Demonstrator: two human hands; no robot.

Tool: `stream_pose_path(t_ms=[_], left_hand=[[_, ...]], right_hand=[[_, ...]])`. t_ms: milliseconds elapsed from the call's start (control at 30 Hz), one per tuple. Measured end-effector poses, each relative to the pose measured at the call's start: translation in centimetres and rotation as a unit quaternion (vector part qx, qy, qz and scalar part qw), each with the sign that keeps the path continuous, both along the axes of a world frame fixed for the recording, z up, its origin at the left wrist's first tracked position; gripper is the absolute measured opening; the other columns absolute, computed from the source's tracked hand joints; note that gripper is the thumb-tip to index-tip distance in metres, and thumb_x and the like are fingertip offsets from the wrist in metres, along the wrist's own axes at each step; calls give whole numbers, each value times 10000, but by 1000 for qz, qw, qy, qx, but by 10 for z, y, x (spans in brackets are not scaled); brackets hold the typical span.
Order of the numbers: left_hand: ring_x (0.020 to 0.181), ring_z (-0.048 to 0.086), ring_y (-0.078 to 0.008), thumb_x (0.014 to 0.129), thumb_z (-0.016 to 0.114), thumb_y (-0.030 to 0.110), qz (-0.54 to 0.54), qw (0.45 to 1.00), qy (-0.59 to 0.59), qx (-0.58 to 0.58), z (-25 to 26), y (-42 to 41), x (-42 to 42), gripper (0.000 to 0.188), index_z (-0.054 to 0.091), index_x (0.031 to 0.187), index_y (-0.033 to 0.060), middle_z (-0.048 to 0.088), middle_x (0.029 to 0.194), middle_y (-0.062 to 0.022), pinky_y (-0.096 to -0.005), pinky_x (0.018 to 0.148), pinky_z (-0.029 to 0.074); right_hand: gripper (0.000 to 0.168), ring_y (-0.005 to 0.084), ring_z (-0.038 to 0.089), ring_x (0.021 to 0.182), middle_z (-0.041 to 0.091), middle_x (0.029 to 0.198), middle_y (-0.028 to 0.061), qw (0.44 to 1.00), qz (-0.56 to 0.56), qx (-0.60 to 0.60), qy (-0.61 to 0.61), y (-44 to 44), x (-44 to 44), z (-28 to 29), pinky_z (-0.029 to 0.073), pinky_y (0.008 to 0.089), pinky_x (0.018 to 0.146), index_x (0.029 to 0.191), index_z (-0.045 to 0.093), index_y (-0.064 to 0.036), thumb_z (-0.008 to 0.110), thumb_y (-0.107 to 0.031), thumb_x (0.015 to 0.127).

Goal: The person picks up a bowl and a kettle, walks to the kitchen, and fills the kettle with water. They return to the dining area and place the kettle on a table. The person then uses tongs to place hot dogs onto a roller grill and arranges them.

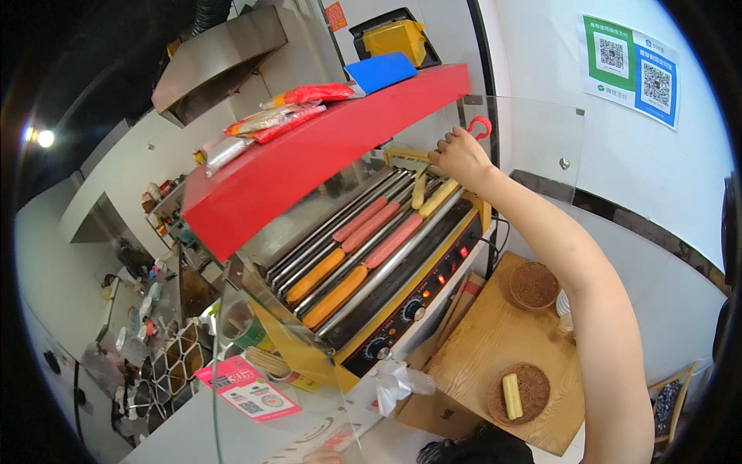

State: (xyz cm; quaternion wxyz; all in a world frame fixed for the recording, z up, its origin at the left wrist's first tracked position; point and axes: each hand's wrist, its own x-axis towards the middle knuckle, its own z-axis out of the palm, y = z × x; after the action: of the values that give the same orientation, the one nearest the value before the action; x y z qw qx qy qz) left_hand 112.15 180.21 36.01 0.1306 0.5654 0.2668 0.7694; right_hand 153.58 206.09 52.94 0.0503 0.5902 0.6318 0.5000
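My right hand (462, 152) is closed around a tool with a red loop handle (480, 127), seemingly tongs. Its metal end reaches a short pale-yellow sausage (418, 192), which lies tilted at the far right of the hot dog roller grill (400, 278). Beside that is another pale-yellow sausage (439, 198), lined up with a pink sausage (394, 240) and an orange sausage (335, 297). Behind this row lie two more pink sausages (371, 226) and another orange one (316, 275). Only a little of my left hand (323, 457) shows at the bottom edge; its fingers are mostly hidden.
A red canopy (324, 145) overhangs the grill, bearing packets (278, 116). An open glass panel (522, 145) stands right. On the wooden table (481, 330) are a woven basket (533, 285) and another basket (539, 400) with yellow food pieces (512, 396). A plastic bag (397, 385) hangs in front.
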Motion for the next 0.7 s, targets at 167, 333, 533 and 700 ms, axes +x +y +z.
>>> stream_pose_path(t_ms=[167, 333, 533, 700], left_hand=[[887, 465, -245, 665, 618, 339, 13, 1000, 20, 4, 14, 5, 12, 579, 395, 1059, -22, 487, 977, -168, -347, 775, 383], [823, 482, -196, 680, 617, 357, 39, 998, -51, 8, -1, 4, 5, 499, 441, 998, 15, 509, 902, -114, -317, 728, 396], [759, 491, -119, 745, 582, 372, 38, 998, 34, -40, 22, 0, 2, 359, 512, 944, 82, 526, 833, -34, -314, 691, 408], [795, 486, -170, 725, 592, 377, 111, 991, -32, 70, 26, 15, 21, 397, 502, 964, 73, 514, 872, -84, -348, 699, 406]], right_hand=[[133, 147, 557, 805, 581, 773, -11, 998, 31, -4, 45, -16, 10, -10, 359, 272, 752, 847, 589, -164, 555, -150, 720], [108, 156, 564, 759, 583, 731, -3, 996, 49, 9, 70, -1, -10, -11, 364, 272, 730, 810, 596, -153, 565, -143, 707], [95, 162, 556, 757, 577, 717, 2, 999, -12, -22, 33, 18, -13, -11, 362, 273, 735, 791, 597, -143, 572, -141, 698], [89, 149, 543, 817, 583, 770, -7, 999, 0, -40, -23, 33, -30, -7, 346, 268, 780, 807, 600, -147, 561, -152, 727]])
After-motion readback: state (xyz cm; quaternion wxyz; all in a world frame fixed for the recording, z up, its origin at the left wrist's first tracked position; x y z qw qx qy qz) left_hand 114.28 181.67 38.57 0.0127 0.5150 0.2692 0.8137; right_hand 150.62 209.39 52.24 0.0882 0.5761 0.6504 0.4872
